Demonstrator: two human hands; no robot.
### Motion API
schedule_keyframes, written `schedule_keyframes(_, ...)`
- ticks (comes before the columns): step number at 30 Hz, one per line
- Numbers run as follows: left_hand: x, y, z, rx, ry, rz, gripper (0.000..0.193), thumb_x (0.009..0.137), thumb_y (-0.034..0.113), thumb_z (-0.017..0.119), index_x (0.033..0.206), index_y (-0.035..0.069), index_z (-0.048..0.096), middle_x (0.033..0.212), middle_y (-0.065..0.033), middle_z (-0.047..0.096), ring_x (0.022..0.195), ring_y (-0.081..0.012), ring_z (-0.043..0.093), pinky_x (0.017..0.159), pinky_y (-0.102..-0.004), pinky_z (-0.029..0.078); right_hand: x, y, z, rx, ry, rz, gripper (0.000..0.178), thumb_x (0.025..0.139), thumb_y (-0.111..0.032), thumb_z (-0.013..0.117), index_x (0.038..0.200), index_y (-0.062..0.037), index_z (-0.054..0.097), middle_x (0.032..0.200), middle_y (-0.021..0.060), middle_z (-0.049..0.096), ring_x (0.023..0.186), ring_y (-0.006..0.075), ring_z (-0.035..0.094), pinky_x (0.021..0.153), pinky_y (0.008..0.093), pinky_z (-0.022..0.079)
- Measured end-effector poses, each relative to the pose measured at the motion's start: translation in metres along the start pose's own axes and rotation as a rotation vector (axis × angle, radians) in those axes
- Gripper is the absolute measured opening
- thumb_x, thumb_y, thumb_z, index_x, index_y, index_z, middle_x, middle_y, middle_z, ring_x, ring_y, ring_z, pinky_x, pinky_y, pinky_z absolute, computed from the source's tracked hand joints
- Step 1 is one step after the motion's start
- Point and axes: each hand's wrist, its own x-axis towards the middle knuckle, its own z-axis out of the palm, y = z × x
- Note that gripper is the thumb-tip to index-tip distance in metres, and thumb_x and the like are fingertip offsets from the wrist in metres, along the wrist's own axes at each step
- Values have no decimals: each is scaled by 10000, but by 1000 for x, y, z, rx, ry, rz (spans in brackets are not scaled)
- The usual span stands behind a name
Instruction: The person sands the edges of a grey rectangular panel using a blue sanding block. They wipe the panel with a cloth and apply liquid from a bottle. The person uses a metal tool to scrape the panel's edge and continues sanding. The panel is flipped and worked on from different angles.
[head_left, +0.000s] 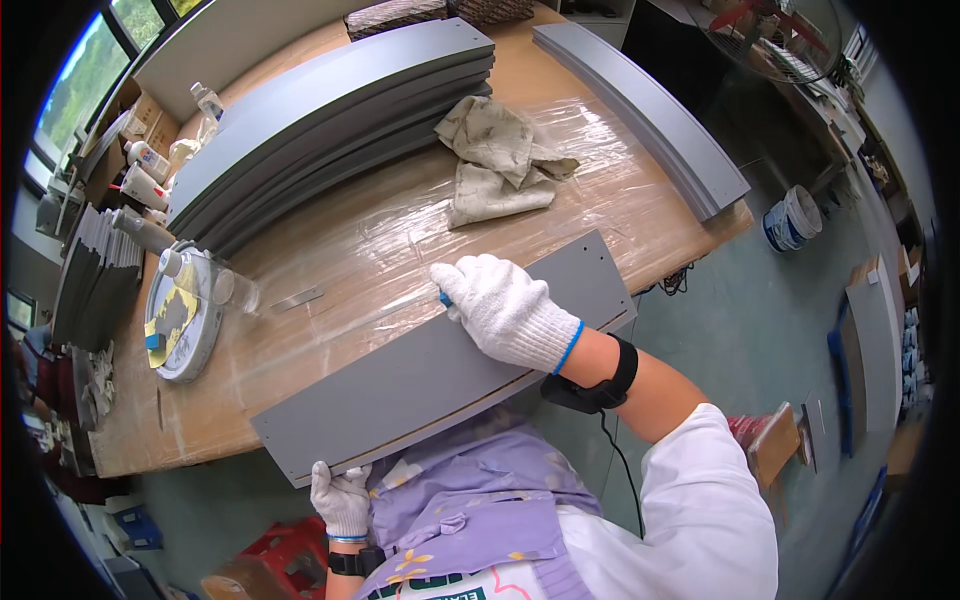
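A long grey panel lies slantwise across the table's near edge, with small holes at its ends and a narrow groove along its near side. My left hand, in a white knit glove, is closed on the panel's near left corner. My right hand, gloved the same way, is over the panel's far edge, right of the middle. Its fingers are closed round a small blue piece, mostly hidden by the glove. Beyond the panel, a crumpled beige cloth lies on the plastic-covered table.
Stacked grey panels fill the far left, and another panel lies along the right edge. At left, a round white lid carries a clear bottle and yellow sandpaper. A metal strip lies nearby. A bucket stands on the floor.
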Motion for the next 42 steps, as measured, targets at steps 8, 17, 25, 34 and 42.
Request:
schedule_keyframes(8,-5,-3,17,41,41,10,176,960,244,616,1079,116,603,1043,-87,678,752,-252,651,715,-415,582,-34,99,-52,-190,53,366,310,887,-104,576,1189,-39,548,1014,209,622,964,404,608,828,482,512)
schedule_keyframes(17,-3,-5,11,44,58,59,159,979,242,589,1076,116,594,1015,-79,674,689,-228,610,699,-410,577,-31,84,-41,-103,95,156,341,874,-101,582,1207,-38,549,946,170,612,909,375,611,803,453,519)
schedule_keyframes(25,-1,-7,1,23,40,39,184,994,241,563,1116,104,571,1041,-83,662,723,-221,602,725,-416,572,-47,125,-93,-12,68,555,419,940,-192,570,1345,-97,522,1161,175,620,1143,344,590,961,439,492)
schedule_keyframes(34,-1,-6,4,49,31,30,189,1001,236,551,1134,102,555,1071,-72,642,753,-221,587,738,-403,564,-43,137,-94,-106,28,441,358,902,-123,615,1259,-104,589,1064,170,628,1008,366,613,884,431,507)
schedule_keyframes(42,-1,-5,0,67,-2,24,178,992,246,574,1116,118,573,1046,-61,649,736,-207,583,757,-411,567,-47,142,-96,-256,7,392,343,901,-89,605,1244,-99,615,1014,182,637,963,363,633,867,423,523)
